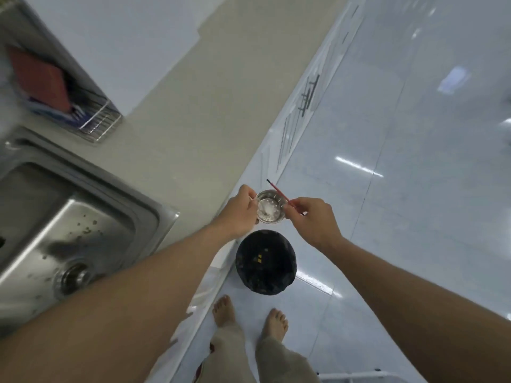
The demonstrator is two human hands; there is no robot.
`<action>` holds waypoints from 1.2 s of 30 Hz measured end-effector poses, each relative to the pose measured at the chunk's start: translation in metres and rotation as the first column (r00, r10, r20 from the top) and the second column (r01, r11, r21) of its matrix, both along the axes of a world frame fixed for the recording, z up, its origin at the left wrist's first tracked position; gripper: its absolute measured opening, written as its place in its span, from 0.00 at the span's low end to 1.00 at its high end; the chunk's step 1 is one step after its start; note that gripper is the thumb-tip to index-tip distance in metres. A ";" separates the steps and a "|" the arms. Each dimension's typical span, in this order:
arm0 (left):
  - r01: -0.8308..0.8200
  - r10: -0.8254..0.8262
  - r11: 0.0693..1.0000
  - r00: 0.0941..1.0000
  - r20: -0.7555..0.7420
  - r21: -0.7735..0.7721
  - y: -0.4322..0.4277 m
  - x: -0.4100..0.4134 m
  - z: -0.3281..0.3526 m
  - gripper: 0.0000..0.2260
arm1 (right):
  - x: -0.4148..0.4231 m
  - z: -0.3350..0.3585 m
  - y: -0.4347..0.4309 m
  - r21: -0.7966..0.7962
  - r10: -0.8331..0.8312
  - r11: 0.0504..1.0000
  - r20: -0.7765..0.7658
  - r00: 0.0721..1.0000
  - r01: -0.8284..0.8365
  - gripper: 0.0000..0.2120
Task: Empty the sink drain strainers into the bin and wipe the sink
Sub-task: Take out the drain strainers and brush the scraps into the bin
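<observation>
Down at the bottom, two bare feet [224, 310] stand on the glossy floor [414, 161], and just ahead of them the black-lined bin [265, 262] sits against the cabinet base, scraps showing inside. Both arms are out over it. The left hand [239, 214] grips the steel strainer [269, 207] by its near-left rim, fingers [249, 193] curled round the edge. It's held in the air, showing just past the bin's far rim, with white residue in its perforated bottom. The right hand [312, 219] pinches a thin red stick [279, 193] that slants across the strainer's right edge. Off to the left, the sink [55, 217] is speckled with debris, set in the beige tabletop [193, 106]. Beyond it stands a wire rack [96, 123].
</observation>
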State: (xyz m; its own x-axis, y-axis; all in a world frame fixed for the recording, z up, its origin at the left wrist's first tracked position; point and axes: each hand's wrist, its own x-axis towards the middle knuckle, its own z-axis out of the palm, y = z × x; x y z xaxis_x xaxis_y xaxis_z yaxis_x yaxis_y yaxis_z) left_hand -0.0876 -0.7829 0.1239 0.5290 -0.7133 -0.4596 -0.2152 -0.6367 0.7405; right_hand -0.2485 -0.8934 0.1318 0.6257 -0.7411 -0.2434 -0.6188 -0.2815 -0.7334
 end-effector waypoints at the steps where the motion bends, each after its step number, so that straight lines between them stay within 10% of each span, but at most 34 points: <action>1: -0.015 0.015 1.000 1.000 0.012 -0.015 0.002 0.004 0.011 0.04 | 0.007 0.011 -0.002 -0.011 0.008 1.000 0.011 1.000 -0.008 0.11; 21: -0.490 0.495 0.869 0.849 0.187 -0.075 0.226 0.108 0.111 0.05 | 0.176 0.112 0.154 -0.008 0.466 0.884 0.073 0.882 -0.467 0.09; 36: -0.728 0.719 0.671 0.685 0.120 0.139 0.433 0.137 0.007 0.05 | 0.279 0.021 0.307 0.079 0.696 0.712 -0.215 0.685 -0.698 0.09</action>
State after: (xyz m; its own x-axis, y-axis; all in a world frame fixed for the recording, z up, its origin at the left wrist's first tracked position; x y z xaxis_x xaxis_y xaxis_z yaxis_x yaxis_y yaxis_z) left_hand 0.0496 -0.3502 0.1314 0.8731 -0.0143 -0.4874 0.3306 -0.7173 0.6133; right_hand 0.0309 -0.5865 0.1524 0.8954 -0.1151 -0.4301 -0.3800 -0.7009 -0.6035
